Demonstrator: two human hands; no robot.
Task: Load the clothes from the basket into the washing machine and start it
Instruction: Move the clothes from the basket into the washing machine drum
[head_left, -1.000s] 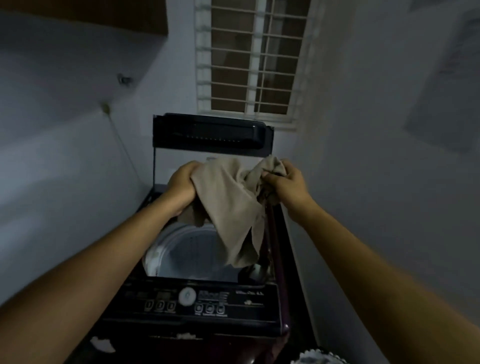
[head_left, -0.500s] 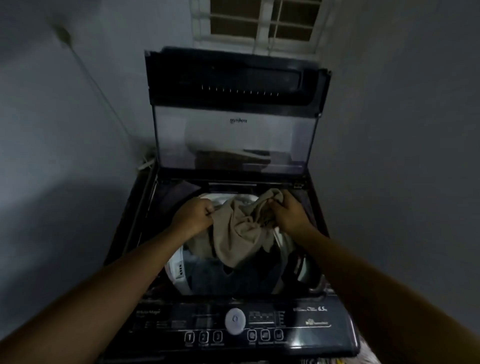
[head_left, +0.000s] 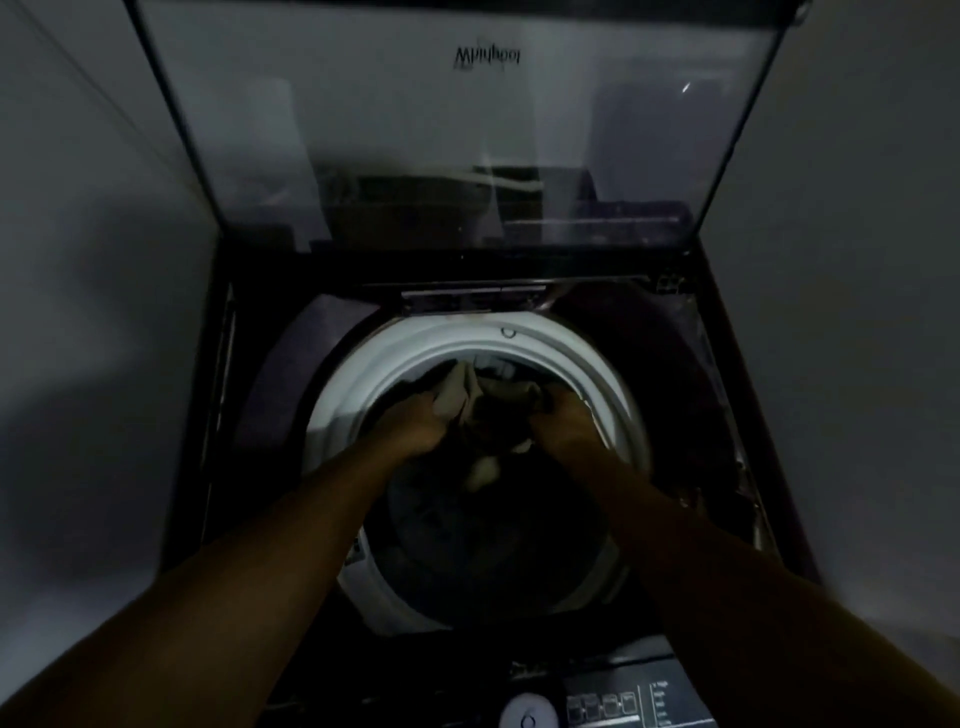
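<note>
A dark top-loading washing machine (head_left: 727, 395) fills the view, its glass lid (head_left: 467, 130) raised upright at the back. Both my arms reach down inside the white-rimmed drum (head_left: 363, 379). My left hand (head_left: 415, 423) and my right hand (head_left: 563, 423) each grip a beige cloth (head_left: 460, 397) bunched between them, low in the drum. Dark clothes (head_left: 457, 525) lie beneath it. The basket is out of view.
The control panel (head_left: 613, 706) with a round white knob (head_left: 527, 714) and small buttons runs along the bottom edge. Grey walls stand close on the left (head_left: 93, 312) and right (head_left: 857, 260) of the machine. The room is dim.
My hands have carried the beige cloth from above the machine down into the drum. The view has tilted downward and closer, so the window is gone from sight.
</note>
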